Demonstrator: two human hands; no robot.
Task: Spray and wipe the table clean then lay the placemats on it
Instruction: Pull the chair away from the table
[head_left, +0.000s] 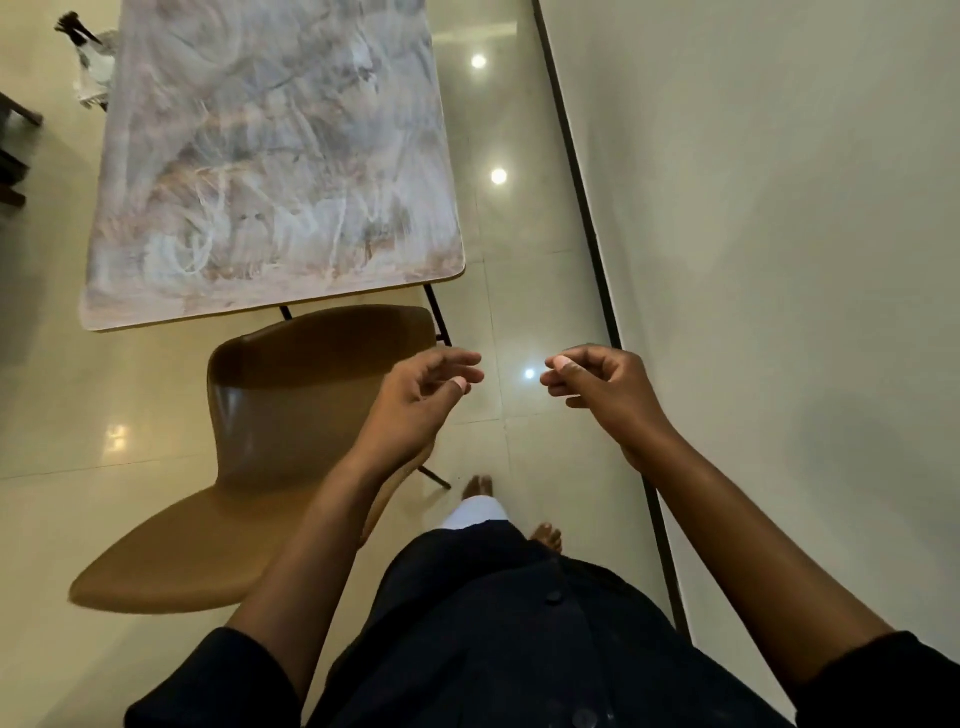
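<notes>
Standing on the tiled floor (519, 291), the person raises 2 hands: left hand (415, 400) and right hand (602, 387), fingers loosely curled, holding nothing. The marbled tabletop (275, 156) lies ahead-left, beyond a brown chair (291, 415).

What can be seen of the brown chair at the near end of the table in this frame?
The brown chair is a one-piece moulded shell, smooth and slightly glossy, looking like plastic or leatherette. Its curved back stands toward the table, the top edge tucked just under the table's near edge; the broad seat spreads toward the camera. A thin dark leg shows at its right side on the tiled floor. Nothing lies on the seat. The left hand hangs in front of its right edge; contact cannot be told.
</notes>
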